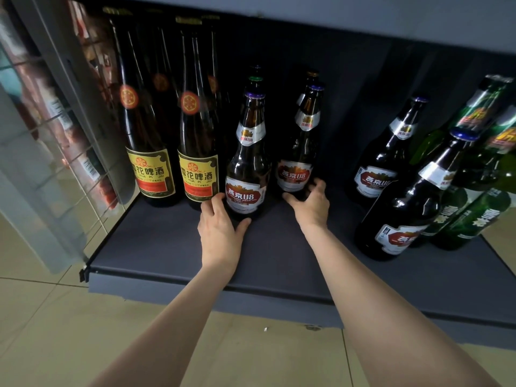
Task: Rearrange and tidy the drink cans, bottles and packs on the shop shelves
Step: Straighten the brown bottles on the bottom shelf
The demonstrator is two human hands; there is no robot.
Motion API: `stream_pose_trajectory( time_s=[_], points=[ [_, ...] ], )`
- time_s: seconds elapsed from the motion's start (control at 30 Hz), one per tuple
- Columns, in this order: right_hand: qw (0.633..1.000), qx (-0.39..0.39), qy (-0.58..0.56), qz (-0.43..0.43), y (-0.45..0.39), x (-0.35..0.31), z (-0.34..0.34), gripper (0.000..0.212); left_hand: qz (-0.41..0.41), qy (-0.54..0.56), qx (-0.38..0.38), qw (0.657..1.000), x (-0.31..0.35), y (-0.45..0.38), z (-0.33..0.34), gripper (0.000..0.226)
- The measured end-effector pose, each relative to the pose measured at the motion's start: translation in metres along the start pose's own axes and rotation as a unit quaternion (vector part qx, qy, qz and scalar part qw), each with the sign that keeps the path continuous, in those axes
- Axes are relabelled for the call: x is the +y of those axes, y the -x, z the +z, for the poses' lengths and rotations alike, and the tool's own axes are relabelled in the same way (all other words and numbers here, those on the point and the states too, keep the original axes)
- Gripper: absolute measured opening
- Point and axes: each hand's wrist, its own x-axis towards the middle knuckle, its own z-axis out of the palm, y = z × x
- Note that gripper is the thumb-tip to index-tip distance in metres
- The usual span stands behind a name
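On the dark bottom shelf [173,247] two brown beer bottles with red-and-white U8 labels stand upright near the middle. My left hand [220,227] grips the base of the nearer U8 bottle [245,174], fingers on its left side and thumb at its front. My right hand [310,205] curls round the base of the farther U8 bottle [296,169], thumb on the left, fingers on the right. More caps show behind both bottles, their bodies hidden.
Two tall dark bottles with yellow labels [152,171] stand left of my hands, more behind them. To the right are two more U8 bottles [402,216] and several green bottles [474,213]. The upper shelf [335,18] hangs low overhead. A wire rack of packets [55,113] lines the left side.
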Motion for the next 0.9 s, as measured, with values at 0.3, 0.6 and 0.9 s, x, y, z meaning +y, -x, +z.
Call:
stream_pose_trajectory(
  time_s=[0.3,0.6,0.9],
  points=[
    [0.980,-0.094,0.125,-0.120,0.096,0.030,-0.072,0.047,-0.016,-0.007,-0.002,1.000,0.007,0.019,-0.004,0.056],
    [0.992,0.112,0.041,0.047,0.103,0.037,-0.158,0.051,-0.065,-0.014,-0.042,0.997,0.030,0.040,0.001,0.070],
    [0.992,0.059,-0.055,0.096,0.071,0.040,-0.148,0.081,-0.071,0.001,-0.061,0.996,0.025,0.028,-0.013,0.076]
  ],
)
